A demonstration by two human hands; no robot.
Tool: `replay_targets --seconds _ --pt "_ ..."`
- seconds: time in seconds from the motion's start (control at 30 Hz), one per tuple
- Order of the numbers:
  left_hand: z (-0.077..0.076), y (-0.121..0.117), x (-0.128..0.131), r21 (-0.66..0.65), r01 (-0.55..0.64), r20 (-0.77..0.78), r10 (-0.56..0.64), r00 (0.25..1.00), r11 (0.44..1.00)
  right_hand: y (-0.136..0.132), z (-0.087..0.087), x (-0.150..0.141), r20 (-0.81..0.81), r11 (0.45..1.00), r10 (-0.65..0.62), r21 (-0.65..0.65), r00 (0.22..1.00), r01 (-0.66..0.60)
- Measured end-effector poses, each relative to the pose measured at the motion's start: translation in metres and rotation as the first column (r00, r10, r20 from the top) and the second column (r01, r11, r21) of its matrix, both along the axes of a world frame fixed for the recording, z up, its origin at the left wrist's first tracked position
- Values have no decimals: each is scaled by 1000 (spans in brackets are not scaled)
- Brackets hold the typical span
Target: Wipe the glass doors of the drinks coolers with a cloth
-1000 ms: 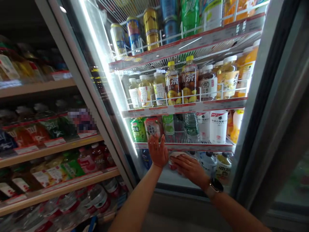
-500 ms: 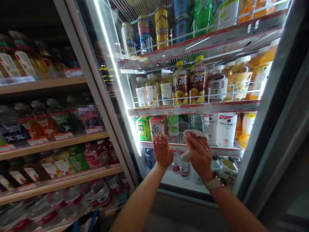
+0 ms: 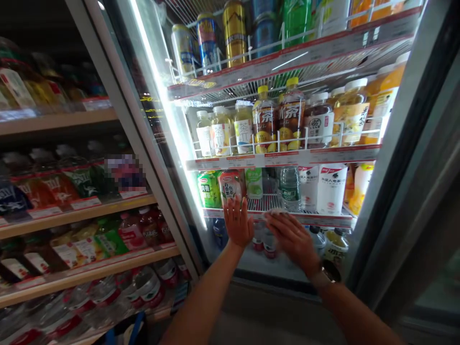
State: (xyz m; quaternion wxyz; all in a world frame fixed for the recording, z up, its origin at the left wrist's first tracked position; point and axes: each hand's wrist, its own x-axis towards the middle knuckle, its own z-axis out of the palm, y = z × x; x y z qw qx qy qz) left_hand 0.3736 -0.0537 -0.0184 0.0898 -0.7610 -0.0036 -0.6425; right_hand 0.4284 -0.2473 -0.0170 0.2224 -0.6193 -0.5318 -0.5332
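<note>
The glass door (image 3: 168, 143) of a drinks cooler fills the middle of the head view, with wire-fronted shelves behind it. The top shelf holds a gold can (image 3: 234, 33) and a blue-and-red can (image 3: 207, 48). Below stand yellow-capped iced tea bottles (image 3: 266, 122) labelled 冰茶, beside a pale tea bottle (image 3: 243, 129) marked 茶. Lower down are a red-and-white juice carton (image 3: 230, 188) and a green-labelled water bottle (image 3: 290, 189).

The left hand (image 3: 237, 223) is released, its fingers spread upright and flat against the glass, just below the carton. The right hand (image 3: 293, 239), with a wristwatch (image 3: 328, 273) on its wrist, lies open and slanted beside it, fingers extended and not clenched on anything that shows. The white cloth bunched under the right fingers half a second ago cannot be made out now, and I cannot tell whether it remains under that palm. The right hand also sits lower than it did then.
</note>
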Motion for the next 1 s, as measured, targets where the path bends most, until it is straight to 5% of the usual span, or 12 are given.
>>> replay_targets --seconds 0.17,0.27,0.47,0.6,0.7,0.87,1.0 --pt "-1 0 0 -3 5 -9 -5 1000 1000 -15 47 13 -130 903 -162 381 978 200" --pt "-2 0 0 0 -4 -4 4 1000 1000 -3 52 11 -156 871 -135 453 979 192" --pt "-2 1 0 -8 -13 -16 13 1000 1000 33 2 -8 -67 988 9 153 998 1" --pt "-2 2 0 -12 8 1 -8 1000 1000 33 -36 -10 -26 994 107 21 994 -106" --pt "-3 2 0 -33 28 -11 -28 1000 999 25 -46 -8 -4 986 158 -47 987 -158" --pt "-2 1 0 -36 18 -14 -18 1000 999 11 -17 -6 33 989 114 -96 993 -110" --pt "-1 0 -1 -15 29 12 -28 1000 999 -5 27 7 -44 989 -45 142 998 51"
